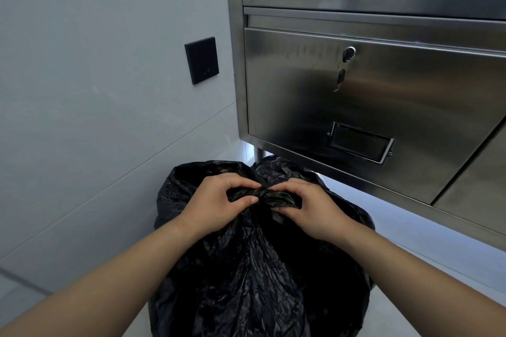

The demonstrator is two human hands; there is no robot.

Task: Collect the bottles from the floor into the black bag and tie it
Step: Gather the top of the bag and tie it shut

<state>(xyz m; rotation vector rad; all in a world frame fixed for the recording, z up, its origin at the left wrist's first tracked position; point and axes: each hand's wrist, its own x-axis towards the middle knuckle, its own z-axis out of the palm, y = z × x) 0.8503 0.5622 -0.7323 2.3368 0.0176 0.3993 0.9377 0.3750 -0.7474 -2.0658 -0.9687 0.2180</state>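
A bulging black bag [254, 276] stands on the floor right below me, its crinkled plastic gathered at the top into a twisted neck. My left hand [219, 205] pinches the left side of that twisted neck between thumb and fingers. My right hand [306, 210] grips the right side of it, fingers curled into the plastic. The two hands nearly touch over the twist. No bottles show; the bag's contents are hidden.
A stainless steel cabinet [369, 96] with a lock, hanging keys [342, 74] and a label holder stands close on the right, raised on a leg above the pale floor. A tiled wall with a black wall plate [201, 59] runs along the left.
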